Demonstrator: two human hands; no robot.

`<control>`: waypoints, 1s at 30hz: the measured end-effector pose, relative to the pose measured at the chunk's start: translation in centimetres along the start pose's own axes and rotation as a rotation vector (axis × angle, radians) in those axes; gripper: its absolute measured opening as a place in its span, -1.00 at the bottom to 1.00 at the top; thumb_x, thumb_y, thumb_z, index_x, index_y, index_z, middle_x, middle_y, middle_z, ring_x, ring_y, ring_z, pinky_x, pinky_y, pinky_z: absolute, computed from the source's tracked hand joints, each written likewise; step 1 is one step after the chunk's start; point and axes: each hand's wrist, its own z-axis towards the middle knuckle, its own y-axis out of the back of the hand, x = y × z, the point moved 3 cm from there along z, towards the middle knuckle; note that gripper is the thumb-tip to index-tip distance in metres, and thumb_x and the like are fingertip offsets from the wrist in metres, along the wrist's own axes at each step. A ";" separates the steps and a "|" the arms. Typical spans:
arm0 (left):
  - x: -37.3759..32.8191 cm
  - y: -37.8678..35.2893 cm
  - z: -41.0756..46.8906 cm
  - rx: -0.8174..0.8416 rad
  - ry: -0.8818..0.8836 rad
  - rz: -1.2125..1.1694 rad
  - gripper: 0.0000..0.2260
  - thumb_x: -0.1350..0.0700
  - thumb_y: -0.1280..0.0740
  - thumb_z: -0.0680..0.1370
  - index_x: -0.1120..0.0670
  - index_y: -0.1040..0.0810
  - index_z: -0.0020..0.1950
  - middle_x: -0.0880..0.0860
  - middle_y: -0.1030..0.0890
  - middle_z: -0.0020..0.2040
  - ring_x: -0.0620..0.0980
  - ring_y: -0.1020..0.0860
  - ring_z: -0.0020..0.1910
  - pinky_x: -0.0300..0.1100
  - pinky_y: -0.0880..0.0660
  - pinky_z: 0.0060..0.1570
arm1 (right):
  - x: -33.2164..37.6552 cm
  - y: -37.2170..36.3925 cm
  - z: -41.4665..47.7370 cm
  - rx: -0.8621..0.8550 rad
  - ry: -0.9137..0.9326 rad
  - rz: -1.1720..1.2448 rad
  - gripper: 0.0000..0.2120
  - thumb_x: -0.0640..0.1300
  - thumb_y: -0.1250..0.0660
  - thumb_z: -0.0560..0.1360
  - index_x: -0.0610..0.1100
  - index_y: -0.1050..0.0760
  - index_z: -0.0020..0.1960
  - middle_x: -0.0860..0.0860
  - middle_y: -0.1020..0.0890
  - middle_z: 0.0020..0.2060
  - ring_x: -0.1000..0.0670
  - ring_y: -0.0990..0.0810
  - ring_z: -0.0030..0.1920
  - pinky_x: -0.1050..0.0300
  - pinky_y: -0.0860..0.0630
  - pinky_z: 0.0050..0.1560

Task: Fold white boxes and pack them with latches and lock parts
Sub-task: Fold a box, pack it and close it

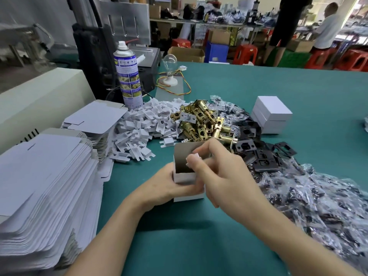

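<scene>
A small white box stands upright on the green table, its top open and its lid flap up. My left hand grips the box from the left and front. My right hand hovers over the opening and pinches a small white plastic insert between its fingertips. Behind the box lie a heap of brass latches, a pile of white inserts, black strike plates and bagged screws. What is inside the box is too dark to tell.
Stacks of flat unfolded white boxes fill the left side. Two closed white boxes are stacked at the right rear. A spray can and a light bulb on a stand stand at the back. A person stands far off.
</scene>
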 end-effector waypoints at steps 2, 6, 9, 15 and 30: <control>-0.1 0.0 -0.1 0.006 -0.008 0.012 -0.74 0.09 -0.49 0.60 -0.02 -0.61 0.27 0.04 -0.70 0.16 0.03 -0.64 0.22 0.11 -0.56 0.30 | -0.2 -0.4 0.0 -0.051 -0.010 -0.112 -0.79 0.19 -0.31 0.59 0.07 -0.47 -0.08 0.12 -0.65 -0.39 0.11 -0.57 -0.37 0.10 -0.47 -0.34; 0.0 0.1 -0.2 -0.003 -0.029 0.019 -0.81 0.19 -0.49 0.59 -0.10 -0.62 0.07 -0.04 -0.66 0.00 -0.05 -0.61 0.06 0.05 -0.55 0.14 | 0.0 -0.2 0.0 -0.067 -0.048 -0.314 -0.62 0.34 -0.22 0.50 0.06 -0.56 -0.15 0.19 -0.55 -0.45 0.11 -0.49 -0.38 0.17 -0.28 -0.38; 0.2 0.3 -0.2 -0.009 -0.022 0.004 -0.78 0.21 -0.50 0.57 0.02 -0.61 0.18 0.17 -0.68 0.10 0.00 -0.64 0.14 0.06 -0.59 0.22 | 0.7 0.3 0.1 -0.007 -0.090 -0.479 -0.58 0.38 -0.12 0.49 0.09 -0.56 -0.15 0.16 -0.54 -0.44 0.12 -0.48 -0.36 0.16 -0.23 -0.38; 0.2 0.2 -0.1 0.007 0.002 -0.002 -0.77 0.17 -0.50 0.54 -0.15 -0.62 0.07 -0.11 -0.69 -0.02 -0.19 -0.63 0.01 -0.29 -0.57 0.03 | 2.7 0.0 0.5 0.116 -0.110 -0.804 -0.60 0.18 -0.03 0.68 -0.01 -0.41 -0.17 0.07 -0.50 -0.29 -0.09 -0.50 -0.20 0.03 -0.25 -0.33; 0.7 0.6 -0.2 -0.060 0.059 -0.003 -0.66 0.15 -0.56 0.50 -0.21 -0.63 0.17 -0.05 -0.72 0.15 -0.17 -0.65 0.12 -0.29 -0.57 0.12 | 2.8 2.7 0.7 -0.150 0.136 -0.496 -0.65 0.16 -0.16 0.66 -0.04 -0.56 -0.09 0.03 -0.53 -0.43 -0.03 -0.49 -0.37 0.01 -0.38 -0.34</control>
